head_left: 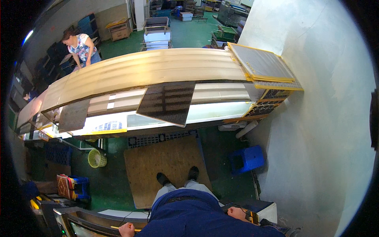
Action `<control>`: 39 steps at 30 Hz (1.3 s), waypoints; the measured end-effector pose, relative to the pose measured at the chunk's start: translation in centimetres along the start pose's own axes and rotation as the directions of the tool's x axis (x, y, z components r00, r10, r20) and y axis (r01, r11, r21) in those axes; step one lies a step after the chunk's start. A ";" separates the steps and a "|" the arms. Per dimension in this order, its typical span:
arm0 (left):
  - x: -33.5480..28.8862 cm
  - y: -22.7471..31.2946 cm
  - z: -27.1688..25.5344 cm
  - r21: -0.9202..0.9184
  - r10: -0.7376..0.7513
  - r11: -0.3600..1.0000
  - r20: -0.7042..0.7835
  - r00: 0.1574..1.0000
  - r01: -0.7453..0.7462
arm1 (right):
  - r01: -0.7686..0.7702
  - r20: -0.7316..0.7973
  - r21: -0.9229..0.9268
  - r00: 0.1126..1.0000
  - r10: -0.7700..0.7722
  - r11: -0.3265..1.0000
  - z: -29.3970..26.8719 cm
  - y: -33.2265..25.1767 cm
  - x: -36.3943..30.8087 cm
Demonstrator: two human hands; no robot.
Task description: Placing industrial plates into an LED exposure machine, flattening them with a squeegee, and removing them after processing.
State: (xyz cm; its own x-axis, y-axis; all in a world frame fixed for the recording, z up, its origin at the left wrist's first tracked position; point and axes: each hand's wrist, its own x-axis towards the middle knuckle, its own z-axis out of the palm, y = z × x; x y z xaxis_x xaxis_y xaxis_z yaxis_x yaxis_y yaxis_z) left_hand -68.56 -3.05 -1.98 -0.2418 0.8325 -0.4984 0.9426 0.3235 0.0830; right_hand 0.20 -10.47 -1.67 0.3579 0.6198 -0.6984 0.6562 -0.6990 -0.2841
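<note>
One thin yellow rod (pixel 115 227), partly covered, shows on both sides of the curled left hand (pixel 127 230) at the lower edge; the right hand (pixel 237 213) is beside one black-and-yellow object (pixel 252 217), hard to make out. Neither hand's grip can be told.

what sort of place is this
Probably a factory workshop: there's a long, brightly lit workbench under a pale ribbed cover, a flat brown wooden standing board, and a person in a patterned white top bending nearby.
</note>
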 end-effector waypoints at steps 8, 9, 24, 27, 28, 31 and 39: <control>-0.1 0.4 -0.1 -0.011 -0.005 1.000 -0.006 1.000 0.005 | 0.026 0.009 -0.010 1.000 -0.026 1.000 -0.2 0.1 -0.1; -0.2 0.4 -0.1 -0.014 -0.005 1.000 -0.006 1.000 0.005 | 0.027 0.009 -0.011 1.000 -0.027 1.000 -0.3 0.0 -0.1; -0.6 0.7 -0.6 -0.030 -0.019 0.999 -0.017 1.000 0.018 | 0.020 0.039 -0.058 0.999 -0.018 0.998 0.8 1.2 1.0; -0.9 0.8 -0.7 -0.038 -0.026 0.999 -0.018 1.000 0.025 | 0.061 0.059 -0.090 0.997 -0.056 0.994 0.7 1.4 1.4; -0.9 0.8 -0.7 -0.039 -0.028 0.999 -0.015 1.000 0.027 | 0.090 0.078 -0.067 0.993 -0.085 0.994 0.4 1.2 1.1; -0.8 1.1 -0.9 -0.043 -0.033 0.999 -0.015 0.999 0.032 | 0.259 0.132 -0.075 0.960 -0.247 0.963 -0.3 1.4 0.6; -0.9 2.0 -1.3 0.100 -0.062 0.993 -0.052 0.997 0.067 | 0.090 0.173 -0.014 0.981 -0.086 0.996 -0.4 0.7 0.7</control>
State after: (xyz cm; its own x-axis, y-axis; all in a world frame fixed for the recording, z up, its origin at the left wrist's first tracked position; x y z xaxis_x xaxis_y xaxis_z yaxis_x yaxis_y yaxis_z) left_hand -66.72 -2.60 -0.26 -0.3117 0.8332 -0.4568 0.9425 0.3321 -0.0374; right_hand 1.13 -10.38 -2.12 0.1798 0.6071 -0.7741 0.6949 -0.6353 -0.3369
